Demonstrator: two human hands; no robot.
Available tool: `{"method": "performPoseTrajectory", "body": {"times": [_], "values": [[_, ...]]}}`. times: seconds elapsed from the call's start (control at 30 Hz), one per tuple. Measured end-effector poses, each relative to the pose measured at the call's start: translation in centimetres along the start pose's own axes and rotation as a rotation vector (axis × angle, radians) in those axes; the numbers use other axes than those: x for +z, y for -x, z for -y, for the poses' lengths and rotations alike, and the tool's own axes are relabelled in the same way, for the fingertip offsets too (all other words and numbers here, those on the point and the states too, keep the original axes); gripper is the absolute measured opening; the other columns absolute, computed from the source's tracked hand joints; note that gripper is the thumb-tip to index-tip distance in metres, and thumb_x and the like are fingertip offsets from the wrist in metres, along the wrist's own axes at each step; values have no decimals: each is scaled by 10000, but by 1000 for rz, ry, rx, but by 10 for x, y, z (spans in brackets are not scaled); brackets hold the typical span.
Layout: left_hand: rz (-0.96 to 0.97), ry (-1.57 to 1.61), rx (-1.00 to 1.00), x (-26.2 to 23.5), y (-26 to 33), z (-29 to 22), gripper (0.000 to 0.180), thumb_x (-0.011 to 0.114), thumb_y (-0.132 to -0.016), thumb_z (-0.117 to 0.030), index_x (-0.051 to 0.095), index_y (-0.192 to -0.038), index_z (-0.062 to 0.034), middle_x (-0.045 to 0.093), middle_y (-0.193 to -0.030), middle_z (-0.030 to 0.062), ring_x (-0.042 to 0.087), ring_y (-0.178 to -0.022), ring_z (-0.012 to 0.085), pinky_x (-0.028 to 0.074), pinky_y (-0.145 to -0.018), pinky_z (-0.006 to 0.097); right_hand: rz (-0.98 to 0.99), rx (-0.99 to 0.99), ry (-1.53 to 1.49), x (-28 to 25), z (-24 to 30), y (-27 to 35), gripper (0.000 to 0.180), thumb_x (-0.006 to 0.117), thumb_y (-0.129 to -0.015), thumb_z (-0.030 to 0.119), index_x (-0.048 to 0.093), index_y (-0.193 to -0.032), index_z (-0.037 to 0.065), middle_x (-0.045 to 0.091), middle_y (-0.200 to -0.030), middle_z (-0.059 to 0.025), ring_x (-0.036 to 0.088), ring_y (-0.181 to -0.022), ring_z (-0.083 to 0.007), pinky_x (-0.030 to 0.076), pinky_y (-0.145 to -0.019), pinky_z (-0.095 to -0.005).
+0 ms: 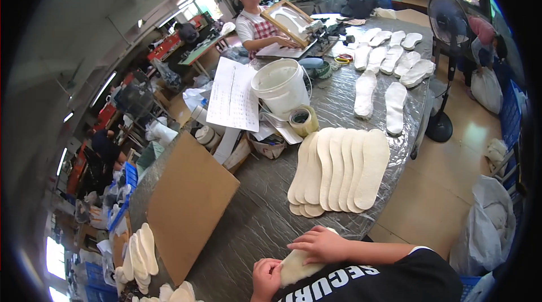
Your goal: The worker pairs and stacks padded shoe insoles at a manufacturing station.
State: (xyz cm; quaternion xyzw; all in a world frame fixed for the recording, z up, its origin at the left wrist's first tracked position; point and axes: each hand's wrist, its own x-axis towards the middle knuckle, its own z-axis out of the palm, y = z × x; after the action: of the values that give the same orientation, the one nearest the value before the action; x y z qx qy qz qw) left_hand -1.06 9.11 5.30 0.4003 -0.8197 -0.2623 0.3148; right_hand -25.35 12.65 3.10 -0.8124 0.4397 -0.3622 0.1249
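A cream, fuzzy insole [298,268] is held close against my body at the table's near edge. My left hand [266,278] is closed on its left end, thumb and fingers pinching the edge. My right hand [320,245] curls over its upper part, fingers across the fuzzy surface; a bit of the insole shows beyond it, and its thumb is hidden. Just ahead of my hands, flat cream insoles [370,172] lie overlapping in a fanned row on the dark, plastic-covered table [254,200].
A brown cardboard sheet [192,206] lies left, with more insoles [141,254] beyond it. Ahead stand a white bucket [280,87], a tape roll [303,119] and a written sheet [232,93]. Shaped insoles [395,109] lie far right. A co-worker [257,25] handles a wooden frame [288,22]; a fan [449,25] stands right.
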Motion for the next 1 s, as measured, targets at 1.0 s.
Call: {"method": "performPoseTrajectory", "body": {"times": [1.0], "values": [[176,25,-205,-3,-9,54,106,703,-791,-85,697,-796,20,666,-788,134,659,-757,243,513,-700,336,-281,411,34,7,-37,36,467,747,-832,339,626,-1164,34,585,-1272,-173,379,-1370,-396,353,-1122,-483]]}}
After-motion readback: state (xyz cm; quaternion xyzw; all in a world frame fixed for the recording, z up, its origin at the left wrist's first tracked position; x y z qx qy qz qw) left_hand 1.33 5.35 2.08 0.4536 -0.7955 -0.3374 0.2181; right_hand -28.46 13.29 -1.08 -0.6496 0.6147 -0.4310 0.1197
